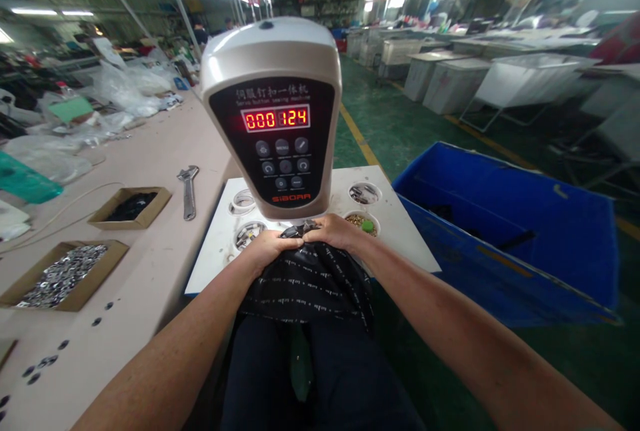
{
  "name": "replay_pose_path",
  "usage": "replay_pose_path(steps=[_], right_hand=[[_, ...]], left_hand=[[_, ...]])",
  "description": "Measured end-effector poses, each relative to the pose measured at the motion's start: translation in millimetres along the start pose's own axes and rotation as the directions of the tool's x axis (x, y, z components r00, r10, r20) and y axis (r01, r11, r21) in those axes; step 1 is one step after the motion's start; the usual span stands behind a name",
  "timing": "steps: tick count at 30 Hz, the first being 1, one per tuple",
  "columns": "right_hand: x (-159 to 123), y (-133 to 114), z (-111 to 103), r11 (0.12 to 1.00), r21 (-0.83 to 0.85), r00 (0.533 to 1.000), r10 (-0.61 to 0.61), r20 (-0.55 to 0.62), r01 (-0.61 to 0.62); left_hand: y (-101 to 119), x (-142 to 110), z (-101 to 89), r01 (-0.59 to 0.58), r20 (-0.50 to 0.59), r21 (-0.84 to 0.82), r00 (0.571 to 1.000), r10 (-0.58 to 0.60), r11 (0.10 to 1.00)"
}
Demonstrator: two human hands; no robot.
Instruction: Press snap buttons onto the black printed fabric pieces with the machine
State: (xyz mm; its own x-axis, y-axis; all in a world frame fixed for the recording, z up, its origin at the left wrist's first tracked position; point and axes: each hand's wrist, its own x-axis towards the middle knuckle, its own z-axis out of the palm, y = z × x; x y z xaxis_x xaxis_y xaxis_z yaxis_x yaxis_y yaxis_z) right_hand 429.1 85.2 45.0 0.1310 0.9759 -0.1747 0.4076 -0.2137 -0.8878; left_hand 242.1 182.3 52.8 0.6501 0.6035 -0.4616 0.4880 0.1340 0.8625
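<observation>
A black printed fabric piece (300, 284) with small white lettering hangs from both hands over my lap. My left hand (270, 248) is closed on its upper edge, thumb pointing inward. From the other side my right hand (333, 231) grips the same edge, the two thumbs nearly meeting. Both hands are just below the head of a button machine (273, 51), whose red display (277, 118) reads 000124. The machine's working point and the fabric edge under it are partly hidden by my fingers. Around them lies a white machine table (400, 238) with round cups of small metal parts.
To the left, a long table (155, 144) carries an adjustable wrench (189, 192), a cardboard tray of metal parts (65, 274), a tray of dark pieces (131, 207) and loose snaps. A large blue bin (505, 284) stands on the right. Plastic bags (123, 88) lie farther back.
</observation>
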Motion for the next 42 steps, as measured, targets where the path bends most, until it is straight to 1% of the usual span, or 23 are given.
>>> replay_pose_path(steps=[3, 5, 8, 10, 15, 21, 23, 30, 35, 37, 42], right_hand=[[-5, 1, 3, 0.999, 0.006, 0.998, -0.051, -0.04, 0.052], [-8, 3, 8, 0.995, -0.016, 0.989, -0.101, -0.105, 0.1], [-12, 6, 16, 0.983, -0.106, 0.959, -0.168, -0.226, 0.147], [-12, 7, 20, 0.975, -0.163, 0.944, -0.193, -0.268, 0.153], [-12, 6, 24, 0.962, -0.229, 0.947, -0.207, -0.246, 0.15], [-12, 9, 26, 0.941, -0.308, 0.947, -0.218, -0.234, 0.14], [-11, 11, 26, 0.927, -0.351, 0.946, -0.225, -0.233, 0.134], [-10, 14, 24, 0.892, -0.445, 0.957, -0.197, -0.212, 0.085], [-8, 11, 25, 0.878, -0.479, 0.943, -0.165, -0.288, 0.007], [-6, 10, 25, 0.871, -0.491, 0.942, -0.149, -0.3, -0.019], [-3, 10, 24, 0.859, -0.512, 0.946, -0.158, -0.284, -0.011]], left_hand=[[-2, 0, -0.7, -0.006, 0.022, -0.02, 1.0, 0.006, 1.0], [-3, 1, -1.1, -0.009, 0.032, -0.025, 0.999, 0.01, 1.0], [-3, 1, -2.0, -0.009, 0.03, -0.013, 1.0, 0.01, 1.0], [-2, 1, -3.2, -0.019, 0.023, 0.007, 1.0, 0.019, 1.0], [-5, -4, -8.4, -0.059, 0.022, 0.056, 0.998, 0.058, 0.997], [-10, -4, -11.5, -0.099, -0.042, 0.095, 0.994, 0.104, 0.99], [-10, -3, -11.6, -0.105, -0.041, 0.103, 0.993, 0.109, 0.989], [-8, 1, -14.3, -0.068, -0.001, 0.087, 0.998, 0.069, 0.994], [-9, 2, -16.4, -0.047, 0.013, 0.087, 0.999, 0.046, 0.995], [-9, 3, -16.8, -0.046, 0.022, 0.087, 0.999, 0.045, 0.995], [-8, 2, -16.3, -0.051, 0.022, 0.098, 0.999, 0.049, 0.994]])
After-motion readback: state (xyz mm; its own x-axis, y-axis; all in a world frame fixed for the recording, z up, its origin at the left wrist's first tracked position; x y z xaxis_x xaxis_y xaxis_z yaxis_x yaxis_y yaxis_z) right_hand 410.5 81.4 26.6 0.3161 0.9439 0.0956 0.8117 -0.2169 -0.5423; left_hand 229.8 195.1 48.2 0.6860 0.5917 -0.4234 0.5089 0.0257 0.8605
